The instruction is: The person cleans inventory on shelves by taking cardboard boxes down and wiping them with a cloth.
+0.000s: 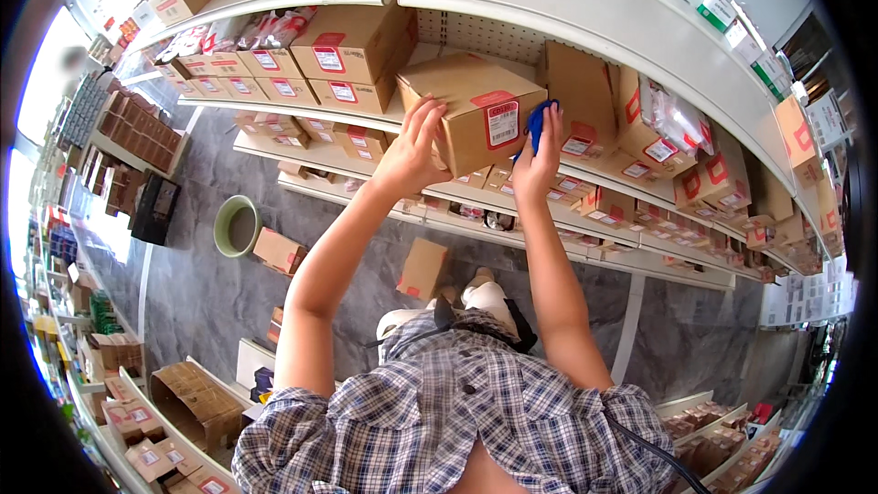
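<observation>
A brown cardboard box [465, 108] with a red-bordered label sits tilted at the front of an upper shelf [585, 14] bay, its near end jutting past the shelf edge. My left hand [413, 148] grips its left side, with the fingers up along the top corner and the thumb lower down. At the box's right side is my right hand [540, 163], fingers pointing up, with a crumpled blue cloth [541, 124] held between it and the cardboard. How far the box rests on the shelf is hidden.
Stacked labelled cartons [352, 46] stand left of the box, and taller cartons [578, 96] to its right. Lower shelves hold more boxes. On the grey floor are a green bucket [237, 226], a loose carton [422, 268] near my feet, and another carton [279, 251] beside the bucket.
</observation>
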### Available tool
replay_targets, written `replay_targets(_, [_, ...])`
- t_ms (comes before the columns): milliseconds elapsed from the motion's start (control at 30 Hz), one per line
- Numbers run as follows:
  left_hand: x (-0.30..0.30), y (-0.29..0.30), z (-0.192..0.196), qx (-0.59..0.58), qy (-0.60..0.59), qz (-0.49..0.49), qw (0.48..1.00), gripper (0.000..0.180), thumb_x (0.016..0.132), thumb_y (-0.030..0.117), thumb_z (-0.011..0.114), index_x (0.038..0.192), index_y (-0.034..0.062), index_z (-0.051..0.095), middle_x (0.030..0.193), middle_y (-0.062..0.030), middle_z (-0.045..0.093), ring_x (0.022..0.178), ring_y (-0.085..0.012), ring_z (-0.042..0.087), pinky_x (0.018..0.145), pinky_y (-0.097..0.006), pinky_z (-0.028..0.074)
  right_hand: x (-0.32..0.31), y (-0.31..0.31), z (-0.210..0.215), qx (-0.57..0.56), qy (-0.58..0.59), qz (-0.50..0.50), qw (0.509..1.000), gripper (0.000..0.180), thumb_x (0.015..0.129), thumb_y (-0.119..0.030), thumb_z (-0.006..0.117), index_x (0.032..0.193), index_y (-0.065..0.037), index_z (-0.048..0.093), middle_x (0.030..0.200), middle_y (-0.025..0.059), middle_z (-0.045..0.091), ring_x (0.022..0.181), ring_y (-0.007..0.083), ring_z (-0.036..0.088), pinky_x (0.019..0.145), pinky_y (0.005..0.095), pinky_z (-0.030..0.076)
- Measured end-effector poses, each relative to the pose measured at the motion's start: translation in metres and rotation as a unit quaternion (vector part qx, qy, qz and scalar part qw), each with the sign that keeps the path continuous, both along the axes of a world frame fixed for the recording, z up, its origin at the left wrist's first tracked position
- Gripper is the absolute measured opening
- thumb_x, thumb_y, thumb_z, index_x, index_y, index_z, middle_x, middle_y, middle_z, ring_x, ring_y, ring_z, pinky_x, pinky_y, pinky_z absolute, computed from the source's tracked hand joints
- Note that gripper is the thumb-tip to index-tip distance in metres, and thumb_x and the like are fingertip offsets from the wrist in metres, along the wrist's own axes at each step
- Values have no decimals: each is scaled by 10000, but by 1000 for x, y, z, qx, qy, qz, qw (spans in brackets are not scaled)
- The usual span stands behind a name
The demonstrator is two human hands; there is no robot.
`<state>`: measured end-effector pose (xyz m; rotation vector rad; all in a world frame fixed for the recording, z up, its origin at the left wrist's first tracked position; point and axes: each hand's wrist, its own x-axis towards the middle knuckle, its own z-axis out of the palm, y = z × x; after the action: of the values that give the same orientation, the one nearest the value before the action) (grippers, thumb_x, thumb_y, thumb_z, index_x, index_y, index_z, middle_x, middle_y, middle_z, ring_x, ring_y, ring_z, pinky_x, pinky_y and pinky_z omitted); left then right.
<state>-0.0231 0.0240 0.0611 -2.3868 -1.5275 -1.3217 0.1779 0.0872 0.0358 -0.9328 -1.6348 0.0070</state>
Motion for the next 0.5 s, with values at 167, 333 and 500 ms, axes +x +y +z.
replay_targets(167, [5, 7, -7, 18, -6, -5, 1000, 1014, 490, 100, 843, 1335, 26, 286, 1351, -194, 347, 1312, -374, 310, 1067, -434, 339, -24, -27, -25, 28, -6, 92, 995, 529, 783, 107, 518, 1299, 4, 460, 1363, 185, 443, 1276, 363, 404, 1067, 452, 326])
replay_targets(333, [3, 7, -1, 40, 12, 14, 999, 939, 510, 137, 828, 1300, -3, 340, 1316, -194, 384, 1296, -377, 325, 1050, -440, 368, -33, -44, -29, 94, -125, 211, 965, 467, 750, 100, 514, 1207, 8, 530, 1277, 164, 506, 1230, 373, 441, 1037, 464, 345])
replay_targets(500, [5, 8, -3, 3, 5, 12, 1000, 1005, 522, 161, 855, 1339, 31, 284, 1349, -189, 360, 1308, -375, 311, 1065, -449, 337, 6, -1, -24, -18, 75, -13, 997, 387, 850, 56, 485, 1236, 20, 480, 1283, 199, 498, 1234, 349, 452, 1033, 412, 361])
